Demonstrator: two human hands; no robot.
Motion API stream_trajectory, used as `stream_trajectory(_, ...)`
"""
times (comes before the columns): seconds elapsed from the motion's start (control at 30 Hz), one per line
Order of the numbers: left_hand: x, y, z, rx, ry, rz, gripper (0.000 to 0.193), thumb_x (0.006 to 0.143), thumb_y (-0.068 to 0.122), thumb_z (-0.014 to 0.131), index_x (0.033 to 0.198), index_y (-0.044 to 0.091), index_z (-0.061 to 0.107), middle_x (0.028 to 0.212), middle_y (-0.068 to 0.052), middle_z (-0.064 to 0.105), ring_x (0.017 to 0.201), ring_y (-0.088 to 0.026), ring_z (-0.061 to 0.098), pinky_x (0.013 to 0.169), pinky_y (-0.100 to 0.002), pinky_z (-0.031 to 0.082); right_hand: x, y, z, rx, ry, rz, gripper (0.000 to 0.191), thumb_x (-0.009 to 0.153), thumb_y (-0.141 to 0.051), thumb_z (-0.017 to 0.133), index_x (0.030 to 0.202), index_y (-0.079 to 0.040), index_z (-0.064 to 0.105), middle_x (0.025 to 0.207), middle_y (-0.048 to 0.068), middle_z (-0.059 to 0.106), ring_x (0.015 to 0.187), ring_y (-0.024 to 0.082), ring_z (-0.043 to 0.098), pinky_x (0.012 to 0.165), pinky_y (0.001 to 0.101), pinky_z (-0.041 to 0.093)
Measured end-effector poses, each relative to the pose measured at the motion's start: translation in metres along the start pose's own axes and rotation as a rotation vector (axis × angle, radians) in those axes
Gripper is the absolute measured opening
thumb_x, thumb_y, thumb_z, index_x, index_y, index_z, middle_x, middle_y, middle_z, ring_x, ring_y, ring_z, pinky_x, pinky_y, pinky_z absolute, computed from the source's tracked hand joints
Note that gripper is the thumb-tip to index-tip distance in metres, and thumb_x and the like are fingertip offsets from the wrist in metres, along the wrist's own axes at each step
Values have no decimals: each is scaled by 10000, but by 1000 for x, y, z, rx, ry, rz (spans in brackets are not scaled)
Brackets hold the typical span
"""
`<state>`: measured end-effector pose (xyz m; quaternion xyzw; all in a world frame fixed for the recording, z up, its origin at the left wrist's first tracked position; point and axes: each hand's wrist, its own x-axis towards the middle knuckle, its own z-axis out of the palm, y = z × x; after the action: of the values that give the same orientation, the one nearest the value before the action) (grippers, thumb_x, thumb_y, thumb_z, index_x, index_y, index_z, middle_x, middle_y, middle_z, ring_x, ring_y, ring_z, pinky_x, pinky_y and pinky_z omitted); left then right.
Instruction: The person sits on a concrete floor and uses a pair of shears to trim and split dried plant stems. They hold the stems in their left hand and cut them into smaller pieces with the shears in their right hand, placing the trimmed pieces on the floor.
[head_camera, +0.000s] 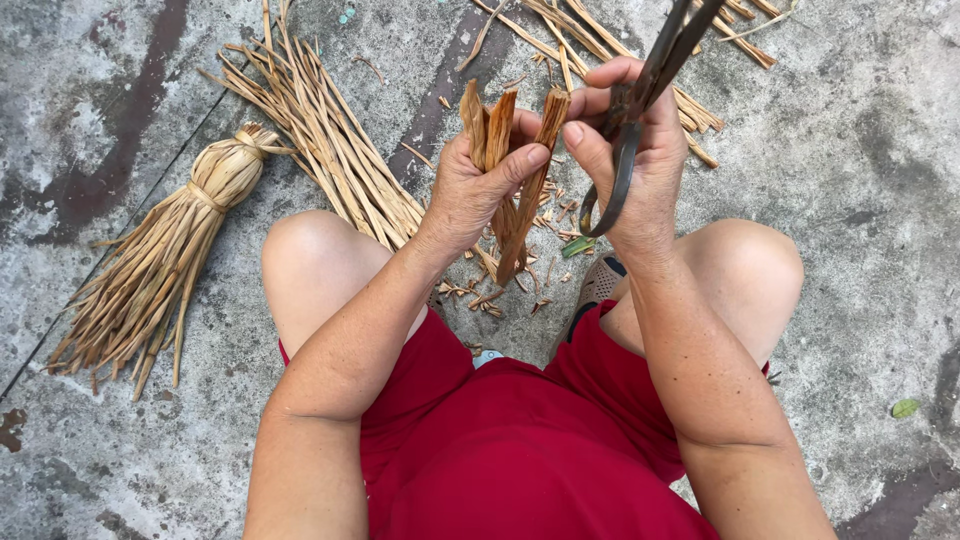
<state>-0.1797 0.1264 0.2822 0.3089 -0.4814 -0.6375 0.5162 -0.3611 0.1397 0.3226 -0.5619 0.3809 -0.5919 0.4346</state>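
- Here my left hand (478, 190) is closed around a small bunch of brown dry leaf strips (505, 150); my fingers wrap it from the left and my thumb presses across its front.
- The strips stand nearly upright in front of me, above the gap between my knees, with their cut tops fanned a little above my fist and their lower ends hanging below it.
- My right hand (635, 160) is closed on a pair of dark metal scissors (640, 90); the fingers go around the handle loops, and the blades point up and to the right, out of the picture.
- The thumb of my right hand touches the right strip of the bunch, so both hands meet at it.
- On the concrete floor (860, 170) under my hands lie many small cut scraps (490, 295).
- At my left side a tied bundle (160, 265) of the same straw-coloured strips lies on the floor, bound near its top and spread at the bottom.
- Just beside it, loose long strips (320, 140) lie in a slanted heap that reaches my left knee.
- More loose strips (600, 40) lie further away, behind the scissors.
- I sit with red shorts (510, 450) and bare knees.
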Motion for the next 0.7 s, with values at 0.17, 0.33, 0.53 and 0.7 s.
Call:
stream_trajectory(0.17, 1, -2, 0, 106, -7, 76, 240, 1015, 257, 751, 1157, 72, 693, 940, 26, 701, 841, -43, 647, 739, -218, 548, 1, 3, -1, -18, -13, 14, 411, 1031, -19, 831, 1328, -100, 559, 1063, 22, 690, 1016, 90, 678, 920, 242, 592)
stream_trajectory(0.33, -1, -1, -1, 38, 3, 15, 250, 1019, 276, 734, 1143, 63, 696, 859, 44, 640, 724, -29, 556, 634, -207, 466, 3, 6, -5, -56, 10, 16, 400, 1036, -23, 827, 1339, -106, 580, 1059, 22, 694, 999, 86, 681, 900, 231, 584)
stream_trajectory(0.53, 0, -2, 0, -35, -8, -37, 233, 994, 261, 735, 1123, 71, 699, 844, 34, 655, 664, -41, 557, 584, -203, 459, 6, 11, -7, -27, 28, 74, 411, 991, -71, 837, 1328, -105, 603, 1056, 21, 696, 988, 105, 690, 862, 267, 605)
stream_trajectory(0.7, 4, -6, -5, -113, 65, 31, 235, 1001, 254, 747, 1113, 57, 686, 849, 20, 659, 671, -46, 568, 587, -200, 477, 6, 14, -1, -112, -53, 71, 562, 999, -258, 871, 1407, -117, 511, 1091, 52, 701, 1014, 120, 712, 956, 291, 634)
